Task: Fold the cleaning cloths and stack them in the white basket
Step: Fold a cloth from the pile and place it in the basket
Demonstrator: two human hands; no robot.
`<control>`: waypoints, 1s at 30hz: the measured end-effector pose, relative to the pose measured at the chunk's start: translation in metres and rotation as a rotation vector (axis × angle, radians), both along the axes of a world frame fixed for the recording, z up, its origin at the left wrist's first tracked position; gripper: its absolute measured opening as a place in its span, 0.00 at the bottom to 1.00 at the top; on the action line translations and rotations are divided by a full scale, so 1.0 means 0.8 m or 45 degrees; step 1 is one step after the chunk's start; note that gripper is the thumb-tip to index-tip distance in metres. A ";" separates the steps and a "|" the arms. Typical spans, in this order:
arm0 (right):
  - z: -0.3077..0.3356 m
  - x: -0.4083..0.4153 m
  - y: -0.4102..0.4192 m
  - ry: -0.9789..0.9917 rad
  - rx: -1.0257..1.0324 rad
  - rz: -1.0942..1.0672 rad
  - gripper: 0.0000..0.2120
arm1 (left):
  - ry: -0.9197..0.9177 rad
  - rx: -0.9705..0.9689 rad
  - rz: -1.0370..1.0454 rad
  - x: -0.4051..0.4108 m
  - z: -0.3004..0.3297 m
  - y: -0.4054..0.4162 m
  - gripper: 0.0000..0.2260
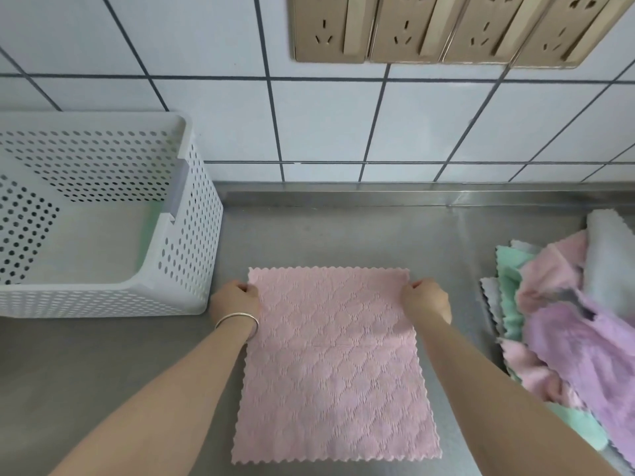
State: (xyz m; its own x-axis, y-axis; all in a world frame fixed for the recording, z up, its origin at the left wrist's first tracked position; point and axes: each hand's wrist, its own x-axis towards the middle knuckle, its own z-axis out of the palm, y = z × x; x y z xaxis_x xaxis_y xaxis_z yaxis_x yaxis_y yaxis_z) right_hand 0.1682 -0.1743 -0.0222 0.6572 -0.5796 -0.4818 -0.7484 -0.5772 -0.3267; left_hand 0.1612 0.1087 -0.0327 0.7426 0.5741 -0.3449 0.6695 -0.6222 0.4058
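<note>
Both hands [237,298] pinching pink cloth [335,365] corners

A spread cloth [335,365] lies flat on the surface [343,231], in the middle. The left hand [235,300] pinches its far left corner, the right hand [426,298] its far right corner. The basket [192,214] stands to the left, against the wall [326,125]. A heap of cloths [567,321] lies to the right. Sockets [446,29] hang on the wall behind.
</note>
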 end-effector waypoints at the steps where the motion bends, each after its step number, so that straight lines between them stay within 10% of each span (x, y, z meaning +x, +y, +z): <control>1: 0.001 0.001 0.002 -0.028 0.009 -0.020 0.14 | -0.032 -0.034 0.041 -0.001 0.002 -0.001 0.10; 5: 0.020 -0.027 0.008 -0.257 0.028 0.270 0.11 | -0.186 -0.095 -0.086 -0.021 0.018 -0.003 0.08; 14: 0.021 -0.199 0.034 -0.747 -0.215 1.526 0.11 | -0.447 0.174 -1.608 -0.170 0.012 -0.023 0.21; 24: -0.009 -0.279 0.063 -0.593 -0.528 1.708 0.29 | -0.512 0.282 -1.699 -0.259 -0.008 -0.031 0.16; 30: -0.003 -0.278 0.019 -0.605 -0.710 1.402 0.14 | -0.501 0.263 -1.372 -0.258 0.006 0.009 0.21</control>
